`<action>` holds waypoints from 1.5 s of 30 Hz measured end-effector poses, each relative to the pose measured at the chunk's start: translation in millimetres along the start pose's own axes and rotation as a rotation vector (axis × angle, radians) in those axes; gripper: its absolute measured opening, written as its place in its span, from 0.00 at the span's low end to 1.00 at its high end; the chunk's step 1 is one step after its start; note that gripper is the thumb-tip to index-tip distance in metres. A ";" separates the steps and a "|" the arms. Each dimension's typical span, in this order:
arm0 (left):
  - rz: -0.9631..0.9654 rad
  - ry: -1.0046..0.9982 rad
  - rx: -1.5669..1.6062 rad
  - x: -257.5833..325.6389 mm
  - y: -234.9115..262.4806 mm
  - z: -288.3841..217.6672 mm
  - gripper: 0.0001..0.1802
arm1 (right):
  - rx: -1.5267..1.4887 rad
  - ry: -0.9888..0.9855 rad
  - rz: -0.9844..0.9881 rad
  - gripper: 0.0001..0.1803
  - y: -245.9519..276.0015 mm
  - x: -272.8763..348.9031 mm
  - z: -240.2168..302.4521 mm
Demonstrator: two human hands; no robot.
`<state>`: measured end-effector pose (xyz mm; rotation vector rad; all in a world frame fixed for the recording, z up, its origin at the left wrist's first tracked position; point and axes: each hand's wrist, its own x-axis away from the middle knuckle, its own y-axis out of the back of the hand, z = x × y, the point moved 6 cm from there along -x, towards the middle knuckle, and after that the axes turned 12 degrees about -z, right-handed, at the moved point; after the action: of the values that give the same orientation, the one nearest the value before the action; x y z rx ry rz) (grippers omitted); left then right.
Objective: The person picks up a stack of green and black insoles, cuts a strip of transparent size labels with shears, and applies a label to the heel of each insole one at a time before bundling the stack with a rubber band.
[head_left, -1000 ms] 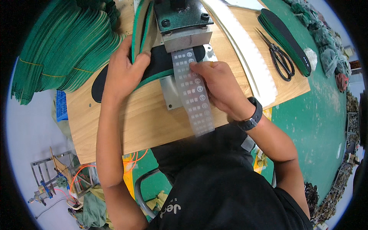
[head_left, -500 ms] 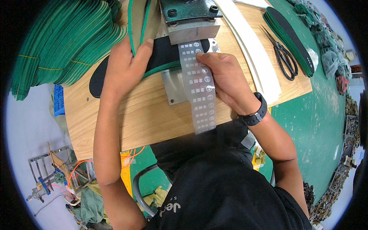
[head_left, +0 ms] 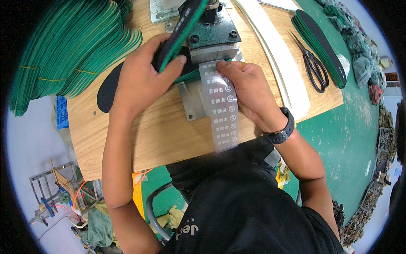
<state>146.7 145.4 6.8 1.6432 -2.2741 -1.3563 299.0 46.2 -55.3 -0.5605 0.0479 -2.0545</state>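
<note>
- The clear label strip (head_left: 222, 114) printed with white marks runs from under the press head (head_left: 210, 36) down the middle of the bench (head_left: 160, 139), its free end hanging past the near edge
- The right hand (head_left: 249, 93) lies against the strip's right side, its grip closed, thumb and fingertips pinching the strip's top end just below the press
- A black insole with a green edge (head_left: 179, 34) stands on its side against the left face of the press; the left hand (head_left: 141, 82) has its grip wrapped shut around it, thumb toward the press
- A second black insole (head_left: 108, 86) lies flat under the left wrist, its heel end near the bench's left edge
- A grey metal base plate (head_left: 192, 101) shows beneath the strip, between the two hands
- Bare wood lies open between the hands and the near edge
- A tall fan of green-edged insoles (head_left: 72, 46) crowds the far left corner and overhangs the edge
- To the right, well apart from the hands, lie a white sheet (head_left: 281, 72), black scissors (head_left: 315, 67) and a short stack of insoles (head_left: 321, 40) by the right edge
</note>
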 end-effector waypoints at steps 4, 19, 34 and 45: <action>0.060 -0.160 -0.111 1.9 -3.1 -8.7 0.36 | 0.045 -0.003 -0.017 0.15 2.2 1.9 1.8; -0.018 0.091 0.046 2.5 15.8 4.9 0.18 | -0.259 0.036 -0.136 0.10 37.4 19.7 9.5; -0.320 0.161 0.299 4.5 31.9 23.6 0.09 | 0.097 -0.005 -0.036 0.14 10.7 -1.6 -0.2; -0.269 0.172 0.282 8.2 23.3 10.8 0.11 | 0.072 0.002 -0.009 0.16 8.7 -5.1 -5.9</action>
<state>120.2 147.2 11.6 2.1252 -2.2920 -0.9127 305.9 44.7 -64.7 -0.5148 -0.0277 -2.0571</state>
